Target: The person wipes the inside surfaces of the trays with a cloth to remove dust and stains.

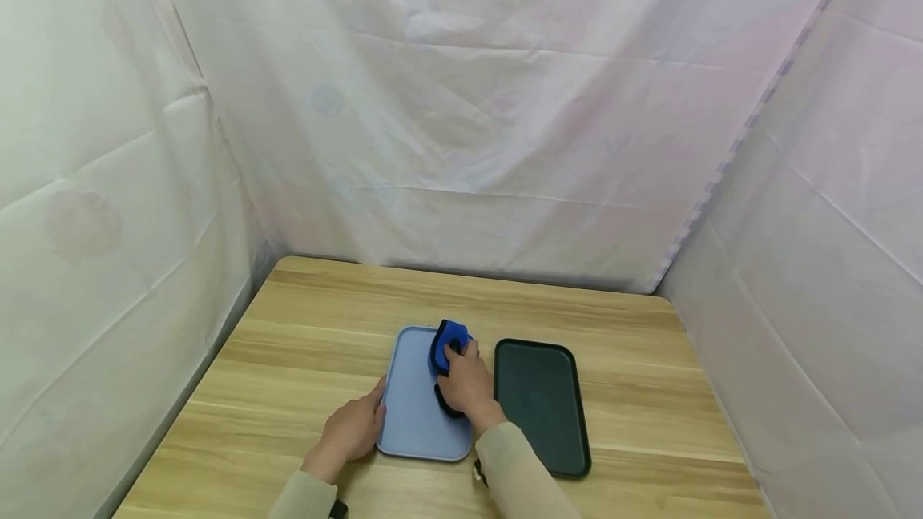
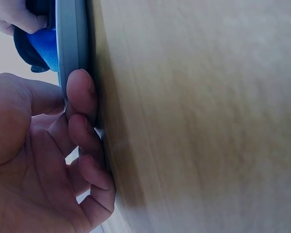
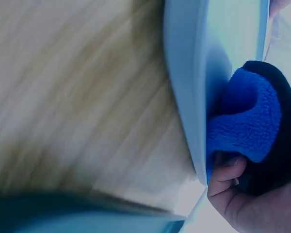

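A light blue rectangular tray [image 1: 418, 423] lies on the wooden table. My left hand [image 1: 352, 429] holds its left edge, the thumb at the rim and the fingertips [image 2: 81, 94] curled against the outer wall in the left wrist view. Over the right half of the tray, my right hand [image 1: 467, 384] grips a bunched blue cloth [image 1: 452, 333] with black edging. In the right wrist view the fluffy side of this cloth [image 3: 247, 126] bulges above the fingers and overlaps the tray's rim. Part of the cloth is hidden by the hand.
Close by on the right lies a dark green tray [image 1: 539, 399], its long side alongside the blue one. Wood-grain table [image 1: 324, 303] surrounds both trays. Pale fabric sheets [image 1: 461, 142] hang behind the table and at both sides.
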The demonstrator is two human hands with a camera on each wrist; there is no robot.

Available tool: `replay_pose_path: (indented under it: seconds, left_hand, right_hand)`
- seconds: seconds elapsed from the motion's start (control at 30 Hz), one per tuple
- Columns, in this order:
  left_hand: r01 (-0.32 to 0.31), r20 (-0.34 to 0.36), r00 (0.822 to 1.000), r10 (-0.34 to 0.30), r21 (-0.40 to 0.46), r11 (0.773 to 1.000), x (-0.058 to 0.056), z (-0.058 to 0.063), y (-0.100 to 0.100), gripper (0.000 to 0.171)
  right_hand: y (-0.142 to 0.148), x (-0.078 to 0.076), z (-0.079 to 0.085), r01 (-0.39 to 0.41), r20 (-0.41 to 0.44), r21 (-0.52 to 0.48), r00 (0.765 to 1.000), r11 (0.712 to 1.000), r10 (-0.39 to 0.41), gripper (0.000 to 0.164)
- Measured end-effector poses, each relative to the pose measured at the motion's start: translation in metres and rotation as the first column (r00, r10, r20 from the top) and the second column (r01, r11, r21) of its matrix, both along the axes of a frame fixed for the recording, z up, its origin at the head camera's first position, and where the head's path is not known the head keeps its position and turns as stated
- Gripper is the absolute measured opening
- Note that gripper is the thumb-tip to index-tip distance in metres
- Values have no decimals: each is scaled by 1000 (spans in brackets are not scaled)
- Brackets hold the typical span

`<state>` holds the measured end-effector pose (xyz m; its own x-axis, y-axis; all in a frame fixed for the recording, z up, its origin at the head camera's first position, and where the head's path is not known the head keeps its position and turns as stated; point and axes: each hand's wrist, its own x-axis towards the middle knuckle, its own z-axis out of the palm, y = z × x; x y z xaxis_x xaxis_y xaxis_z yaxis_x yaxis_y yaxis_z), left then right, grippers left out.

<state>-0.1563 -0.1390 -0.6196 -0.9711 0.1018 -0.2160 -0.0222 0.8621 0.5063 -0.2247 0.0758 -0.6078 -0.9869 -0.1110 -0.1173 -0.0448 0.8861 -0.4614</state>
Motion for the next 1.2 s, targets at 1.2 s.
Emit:
replay_pose_path:
  seconds: [1.2]
  left_hand:
    - [29, -9, 1000, -29, -11, 1000, 0, 2, -1, 55]
  right_hand:
    - [-23, -4, 3, -81, 31, -81, 996, 993, 84, 60]
